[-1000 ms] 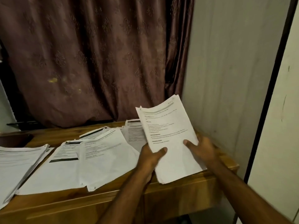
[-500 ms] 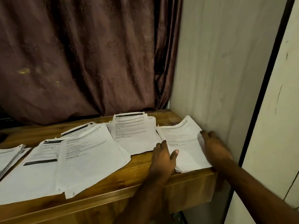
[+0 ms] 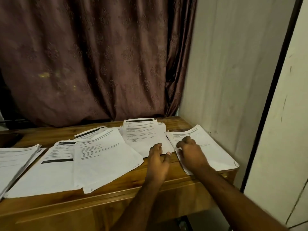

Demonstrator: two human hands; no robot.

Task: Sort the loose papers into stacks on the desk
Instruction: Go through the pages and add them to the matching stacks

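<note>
Printed white papers lie across a wooden desk [image 3: 173,165]. A tidy right stack [image 3: 215,152] sits by the wall, and my right hand [image 3: 191,154] rests on its left edge, fingers curled over that edge. A middle stack [image 3: 141,135] lies just to its left. My left hand [image 3: 158,162] reaches to this stack's near right corner, fingers fairly straight on the paper and thumb at the edge. Loose overlapping sheets [image 3: 103,157] spread over the desk's centre. A thick left stack [image 3: 15,160] runs out of the frame.
A brown curtain [image 3: 93,60] hangs behind the desk. A pale wall panel [image 3: 221,80] closes off the right side, right next to the right stack. The desk's front edge [image 3: 100,199] runs below the papers.
The sheaf held up in both hands was laid down by the wall as the right stack. My left hand has since moved left to the middle stack's corner, and my right hand has shifted to the stack's left edge.
</note>
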